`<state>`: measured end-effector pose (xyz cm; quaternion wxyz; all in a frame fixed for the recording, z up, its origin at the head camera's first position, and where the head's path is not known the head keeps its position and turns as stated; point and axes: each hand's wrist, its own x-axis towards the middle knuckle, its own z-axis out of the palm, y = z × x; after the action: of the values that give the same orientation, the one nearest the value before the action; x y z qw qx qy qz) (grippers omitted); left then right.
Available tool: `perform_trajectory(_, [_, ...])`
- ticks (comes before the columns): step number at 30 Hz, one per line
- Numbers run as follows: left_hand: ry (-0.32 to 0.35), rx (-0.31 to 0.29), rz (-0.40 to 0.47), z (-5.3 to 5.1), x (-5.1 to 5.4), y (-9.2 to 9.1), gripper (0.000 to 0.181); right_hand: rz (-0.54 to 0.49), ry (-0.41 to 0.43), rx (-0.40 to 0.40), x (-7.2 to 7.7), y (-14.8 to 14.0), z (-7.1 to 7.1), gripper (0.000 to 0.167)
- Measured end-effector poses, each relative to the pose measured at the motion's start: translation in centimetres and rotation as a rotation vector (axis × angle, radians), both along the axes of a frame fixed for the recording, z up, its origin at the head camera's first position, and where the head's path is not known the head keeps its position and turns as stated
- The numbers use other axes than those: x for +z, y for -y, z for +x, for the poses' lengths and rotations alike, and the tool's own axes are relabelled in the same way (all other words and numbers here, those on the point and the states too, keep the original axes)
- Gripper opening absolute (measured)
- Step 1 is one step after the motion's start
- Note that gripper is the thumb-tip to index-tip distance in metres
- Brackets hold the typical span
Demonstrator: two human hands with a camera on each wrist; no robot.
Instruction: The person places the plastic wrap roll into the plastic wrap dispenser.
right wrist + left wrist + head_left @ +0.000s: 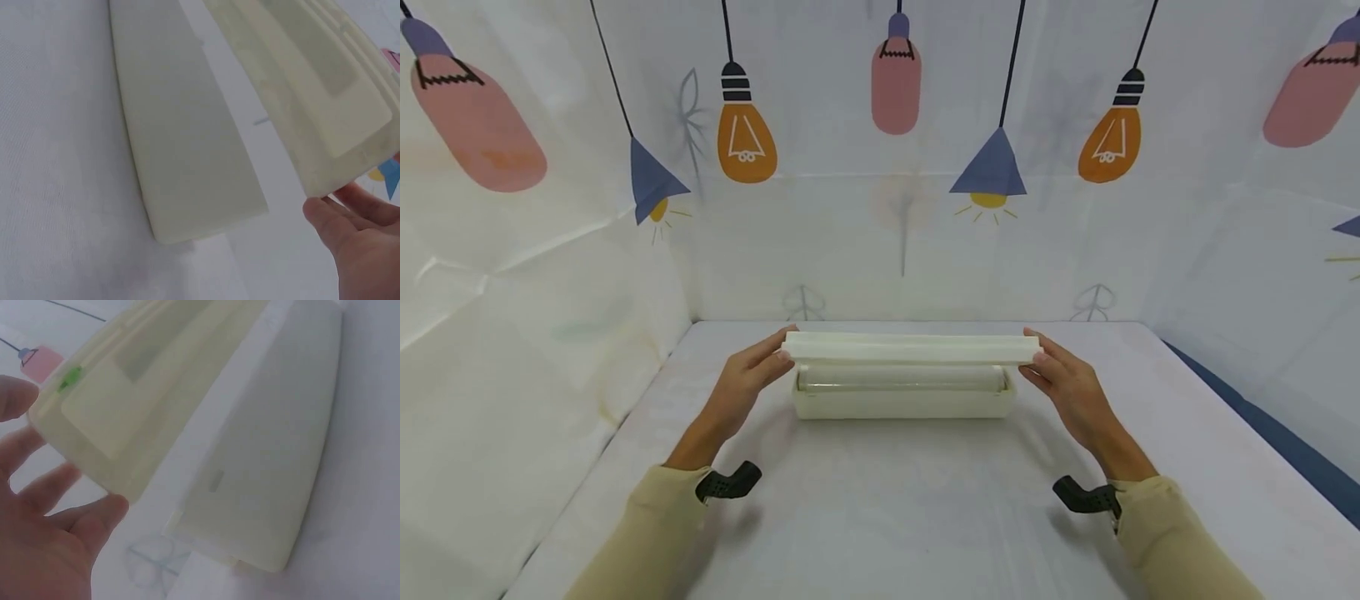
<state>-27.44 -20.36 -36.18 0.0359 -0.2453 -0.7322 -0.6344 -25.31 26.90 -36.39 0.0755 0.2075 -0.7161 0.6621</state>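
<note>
A long cream-white lid (910, 348) is held level between both hands above a matching dispenser box (902, 407). Inside the box lies a clear, shiny roll, apparently plastic film (902, 379). My left hand (741, 379) grips the lid's left end, fingers and thumb on its edge. At the other end, my right hand (1071, 387) pinches the lid's right corner. The left wrist view shows the lid's hollow side and a small green piece (70, 378) near its end. A gap separates lid and box in both wrist views.
The box stands on a white-covered table (895, 517). Behind it hangs a white sheet (850, 242) printed with lamps and bulbs. Another sheet wall (512, 333) runs along the left, and a dark blue strip (1262, 417) borders the right edge.
</note>
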Motion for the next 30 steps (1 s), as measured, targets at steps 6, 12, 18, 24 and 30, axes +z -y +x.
perform_trajectory(6, [-0.014, 0.035, -0.071, -0.2, -0.3, -0.4, 0.056, -0.054, -0.026, -0.039, -0.1, -0.1, 0.1, 0.052])
perform_trajectory(12, [0.005, 0.101, -0.121, -0.3, -0.3, -1.0, 0.056, -0.005, -0.039, -0.052, 0.0, -0.3, 0.0, 0.047])
perform_trajectory(18, [0.003, 0.147, -0.185, 0.1, 0.1, -1.6, 0.054, 0.135, 0.001, -0.094, -0.5, -0.1, -0.1, 0.05])
perform_trajectory(24, [-0.024, 0.178, -0.253, 0.2, -0.6, -1.3, 0.055, 0.186, 0.037, -0.078, -1.1, 0.1, -0.2, 0.057])
perform_trajectory(30, [-0.032, 0.188, -0.276, -0.3, -1.4, -1.0, 0.054, 0.213, 0.048, -0.054, -1.0, 0.3, -0.5, 0.056])
